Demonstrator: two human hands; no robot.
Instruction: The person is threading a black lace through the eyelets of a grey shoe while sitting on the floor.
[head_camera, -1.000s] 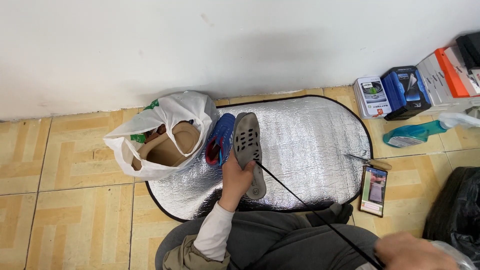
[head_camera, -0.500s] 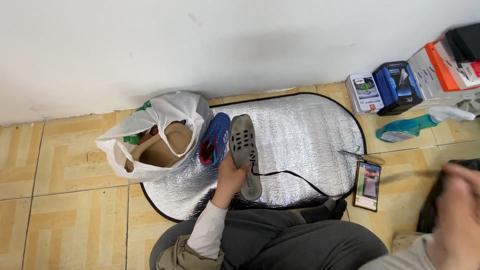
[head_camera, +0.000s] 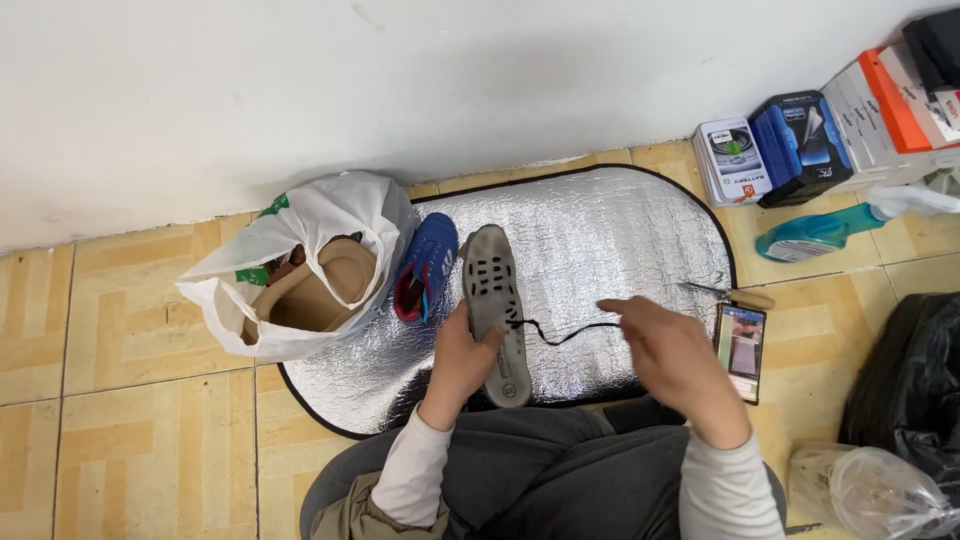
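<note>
The person sits at the near edge of a silver insulated mat (head_camera: 620, 240), and everything here is placed from that mat. Over its near-left part the left hand (head_camera: 462, 355) is clenched around a grey shoe sole (head_camera: 495, 305), held bottom-up with its perforated forefoot pointing toward the wall. A black thread (head_camera: 565, 333) leaves the sole's right edge about midway along and runs to the right hand (head_camera: 672, 352), whose thumb and fingertips are pinched on its free end above the mat's near-right part; whether a needle is there is too small to tell. Judging from this, stitching along the sole's edge is under way: at least one pass is through, the thread is drawn only partly taut, and the rest of the edge shows no visible stitches. A blue shoe (head_camera: 428, 262) lies on the mat's left end, touching a white plastic bag (head_camera: 300, 240) with tan footwear inside, which overhangs the mat's left rim. Scissors (head_camera: 725, 292) and a smartphone (head_camera: 741, 338) lie just off the right rim.
</note>
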